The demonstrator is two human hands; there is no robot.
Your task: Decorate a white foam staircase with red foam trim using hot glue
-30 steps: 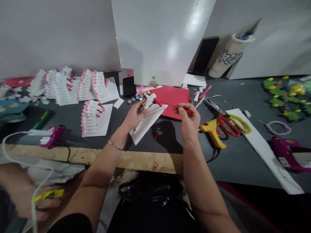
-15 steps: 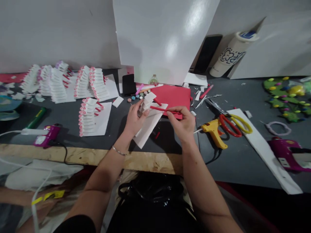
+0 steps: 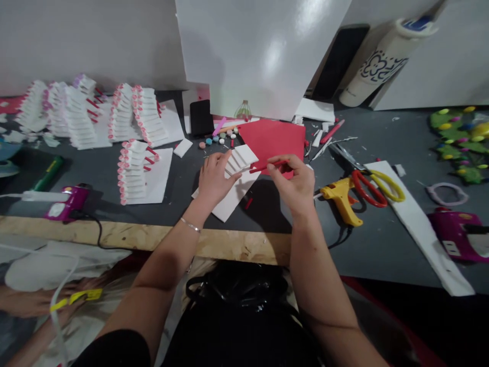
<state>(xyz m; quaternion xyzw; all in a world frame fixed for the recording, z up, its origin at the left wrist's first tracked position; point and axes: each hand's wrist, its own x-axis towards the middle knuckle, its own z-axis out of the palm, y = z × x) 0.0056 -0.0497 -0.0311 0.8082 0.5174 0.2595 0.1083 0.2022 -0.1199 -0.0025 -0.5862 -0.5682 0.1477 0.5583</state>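
My left hand is closed around a white stepped, pleated piece, tilted so its ridges face up. A flat white board extends under that hand toward the table's front. Between thumb and fingers, my right hand pinches a thin red stick, whose tip points left, close to the white piece's edge. Whether the tip touches it I cannot tell. Beneath the stick lies a red sheet. A short red bit rests on the dark table below.
Several white ridged pieces with pink ends stand at left. To the right lie a yellow glue gun, scissors and a long white strip. A bottle leans behind. Another person's arm is at lower left.
The white piece has turned so its ridges show more. The red stick has drawn back rightward from across it with my right hand. The whole view has shifted slightly.
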